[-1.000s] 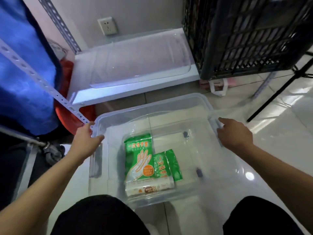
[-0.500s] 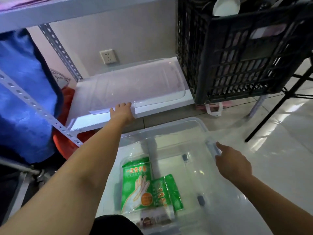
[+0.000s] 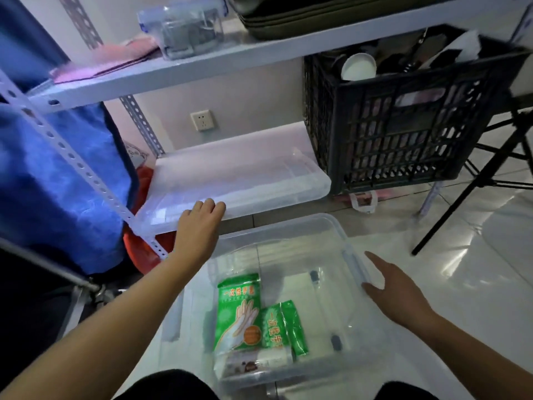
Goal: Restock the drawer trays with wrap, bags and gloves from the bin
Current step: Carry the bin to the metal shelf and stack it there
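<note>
left hand [image 3: 200, 223] mid-frame, fingers over front edge of lid [image 3: 236, 174], thumb hidden, grip can't tell; probably parking it. right hand [image 3: 395, 295] splayed at bin [image 3: 277, 226] rim, steadying. glove packs [image 3: 238, 310] lower center, inside bin.

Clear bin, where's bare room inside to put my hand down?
In the bin, the right half is bare, between the green glove packs and the wall by your right hand; also the strip behind the packs. The front-left is crowded: packs overlap a white box.

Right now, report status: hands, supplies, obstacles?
Left hand rests on clear plastic lid. Right hand open at clear plastic bin rim. Green glove packets inside, unobstructed.
</note>
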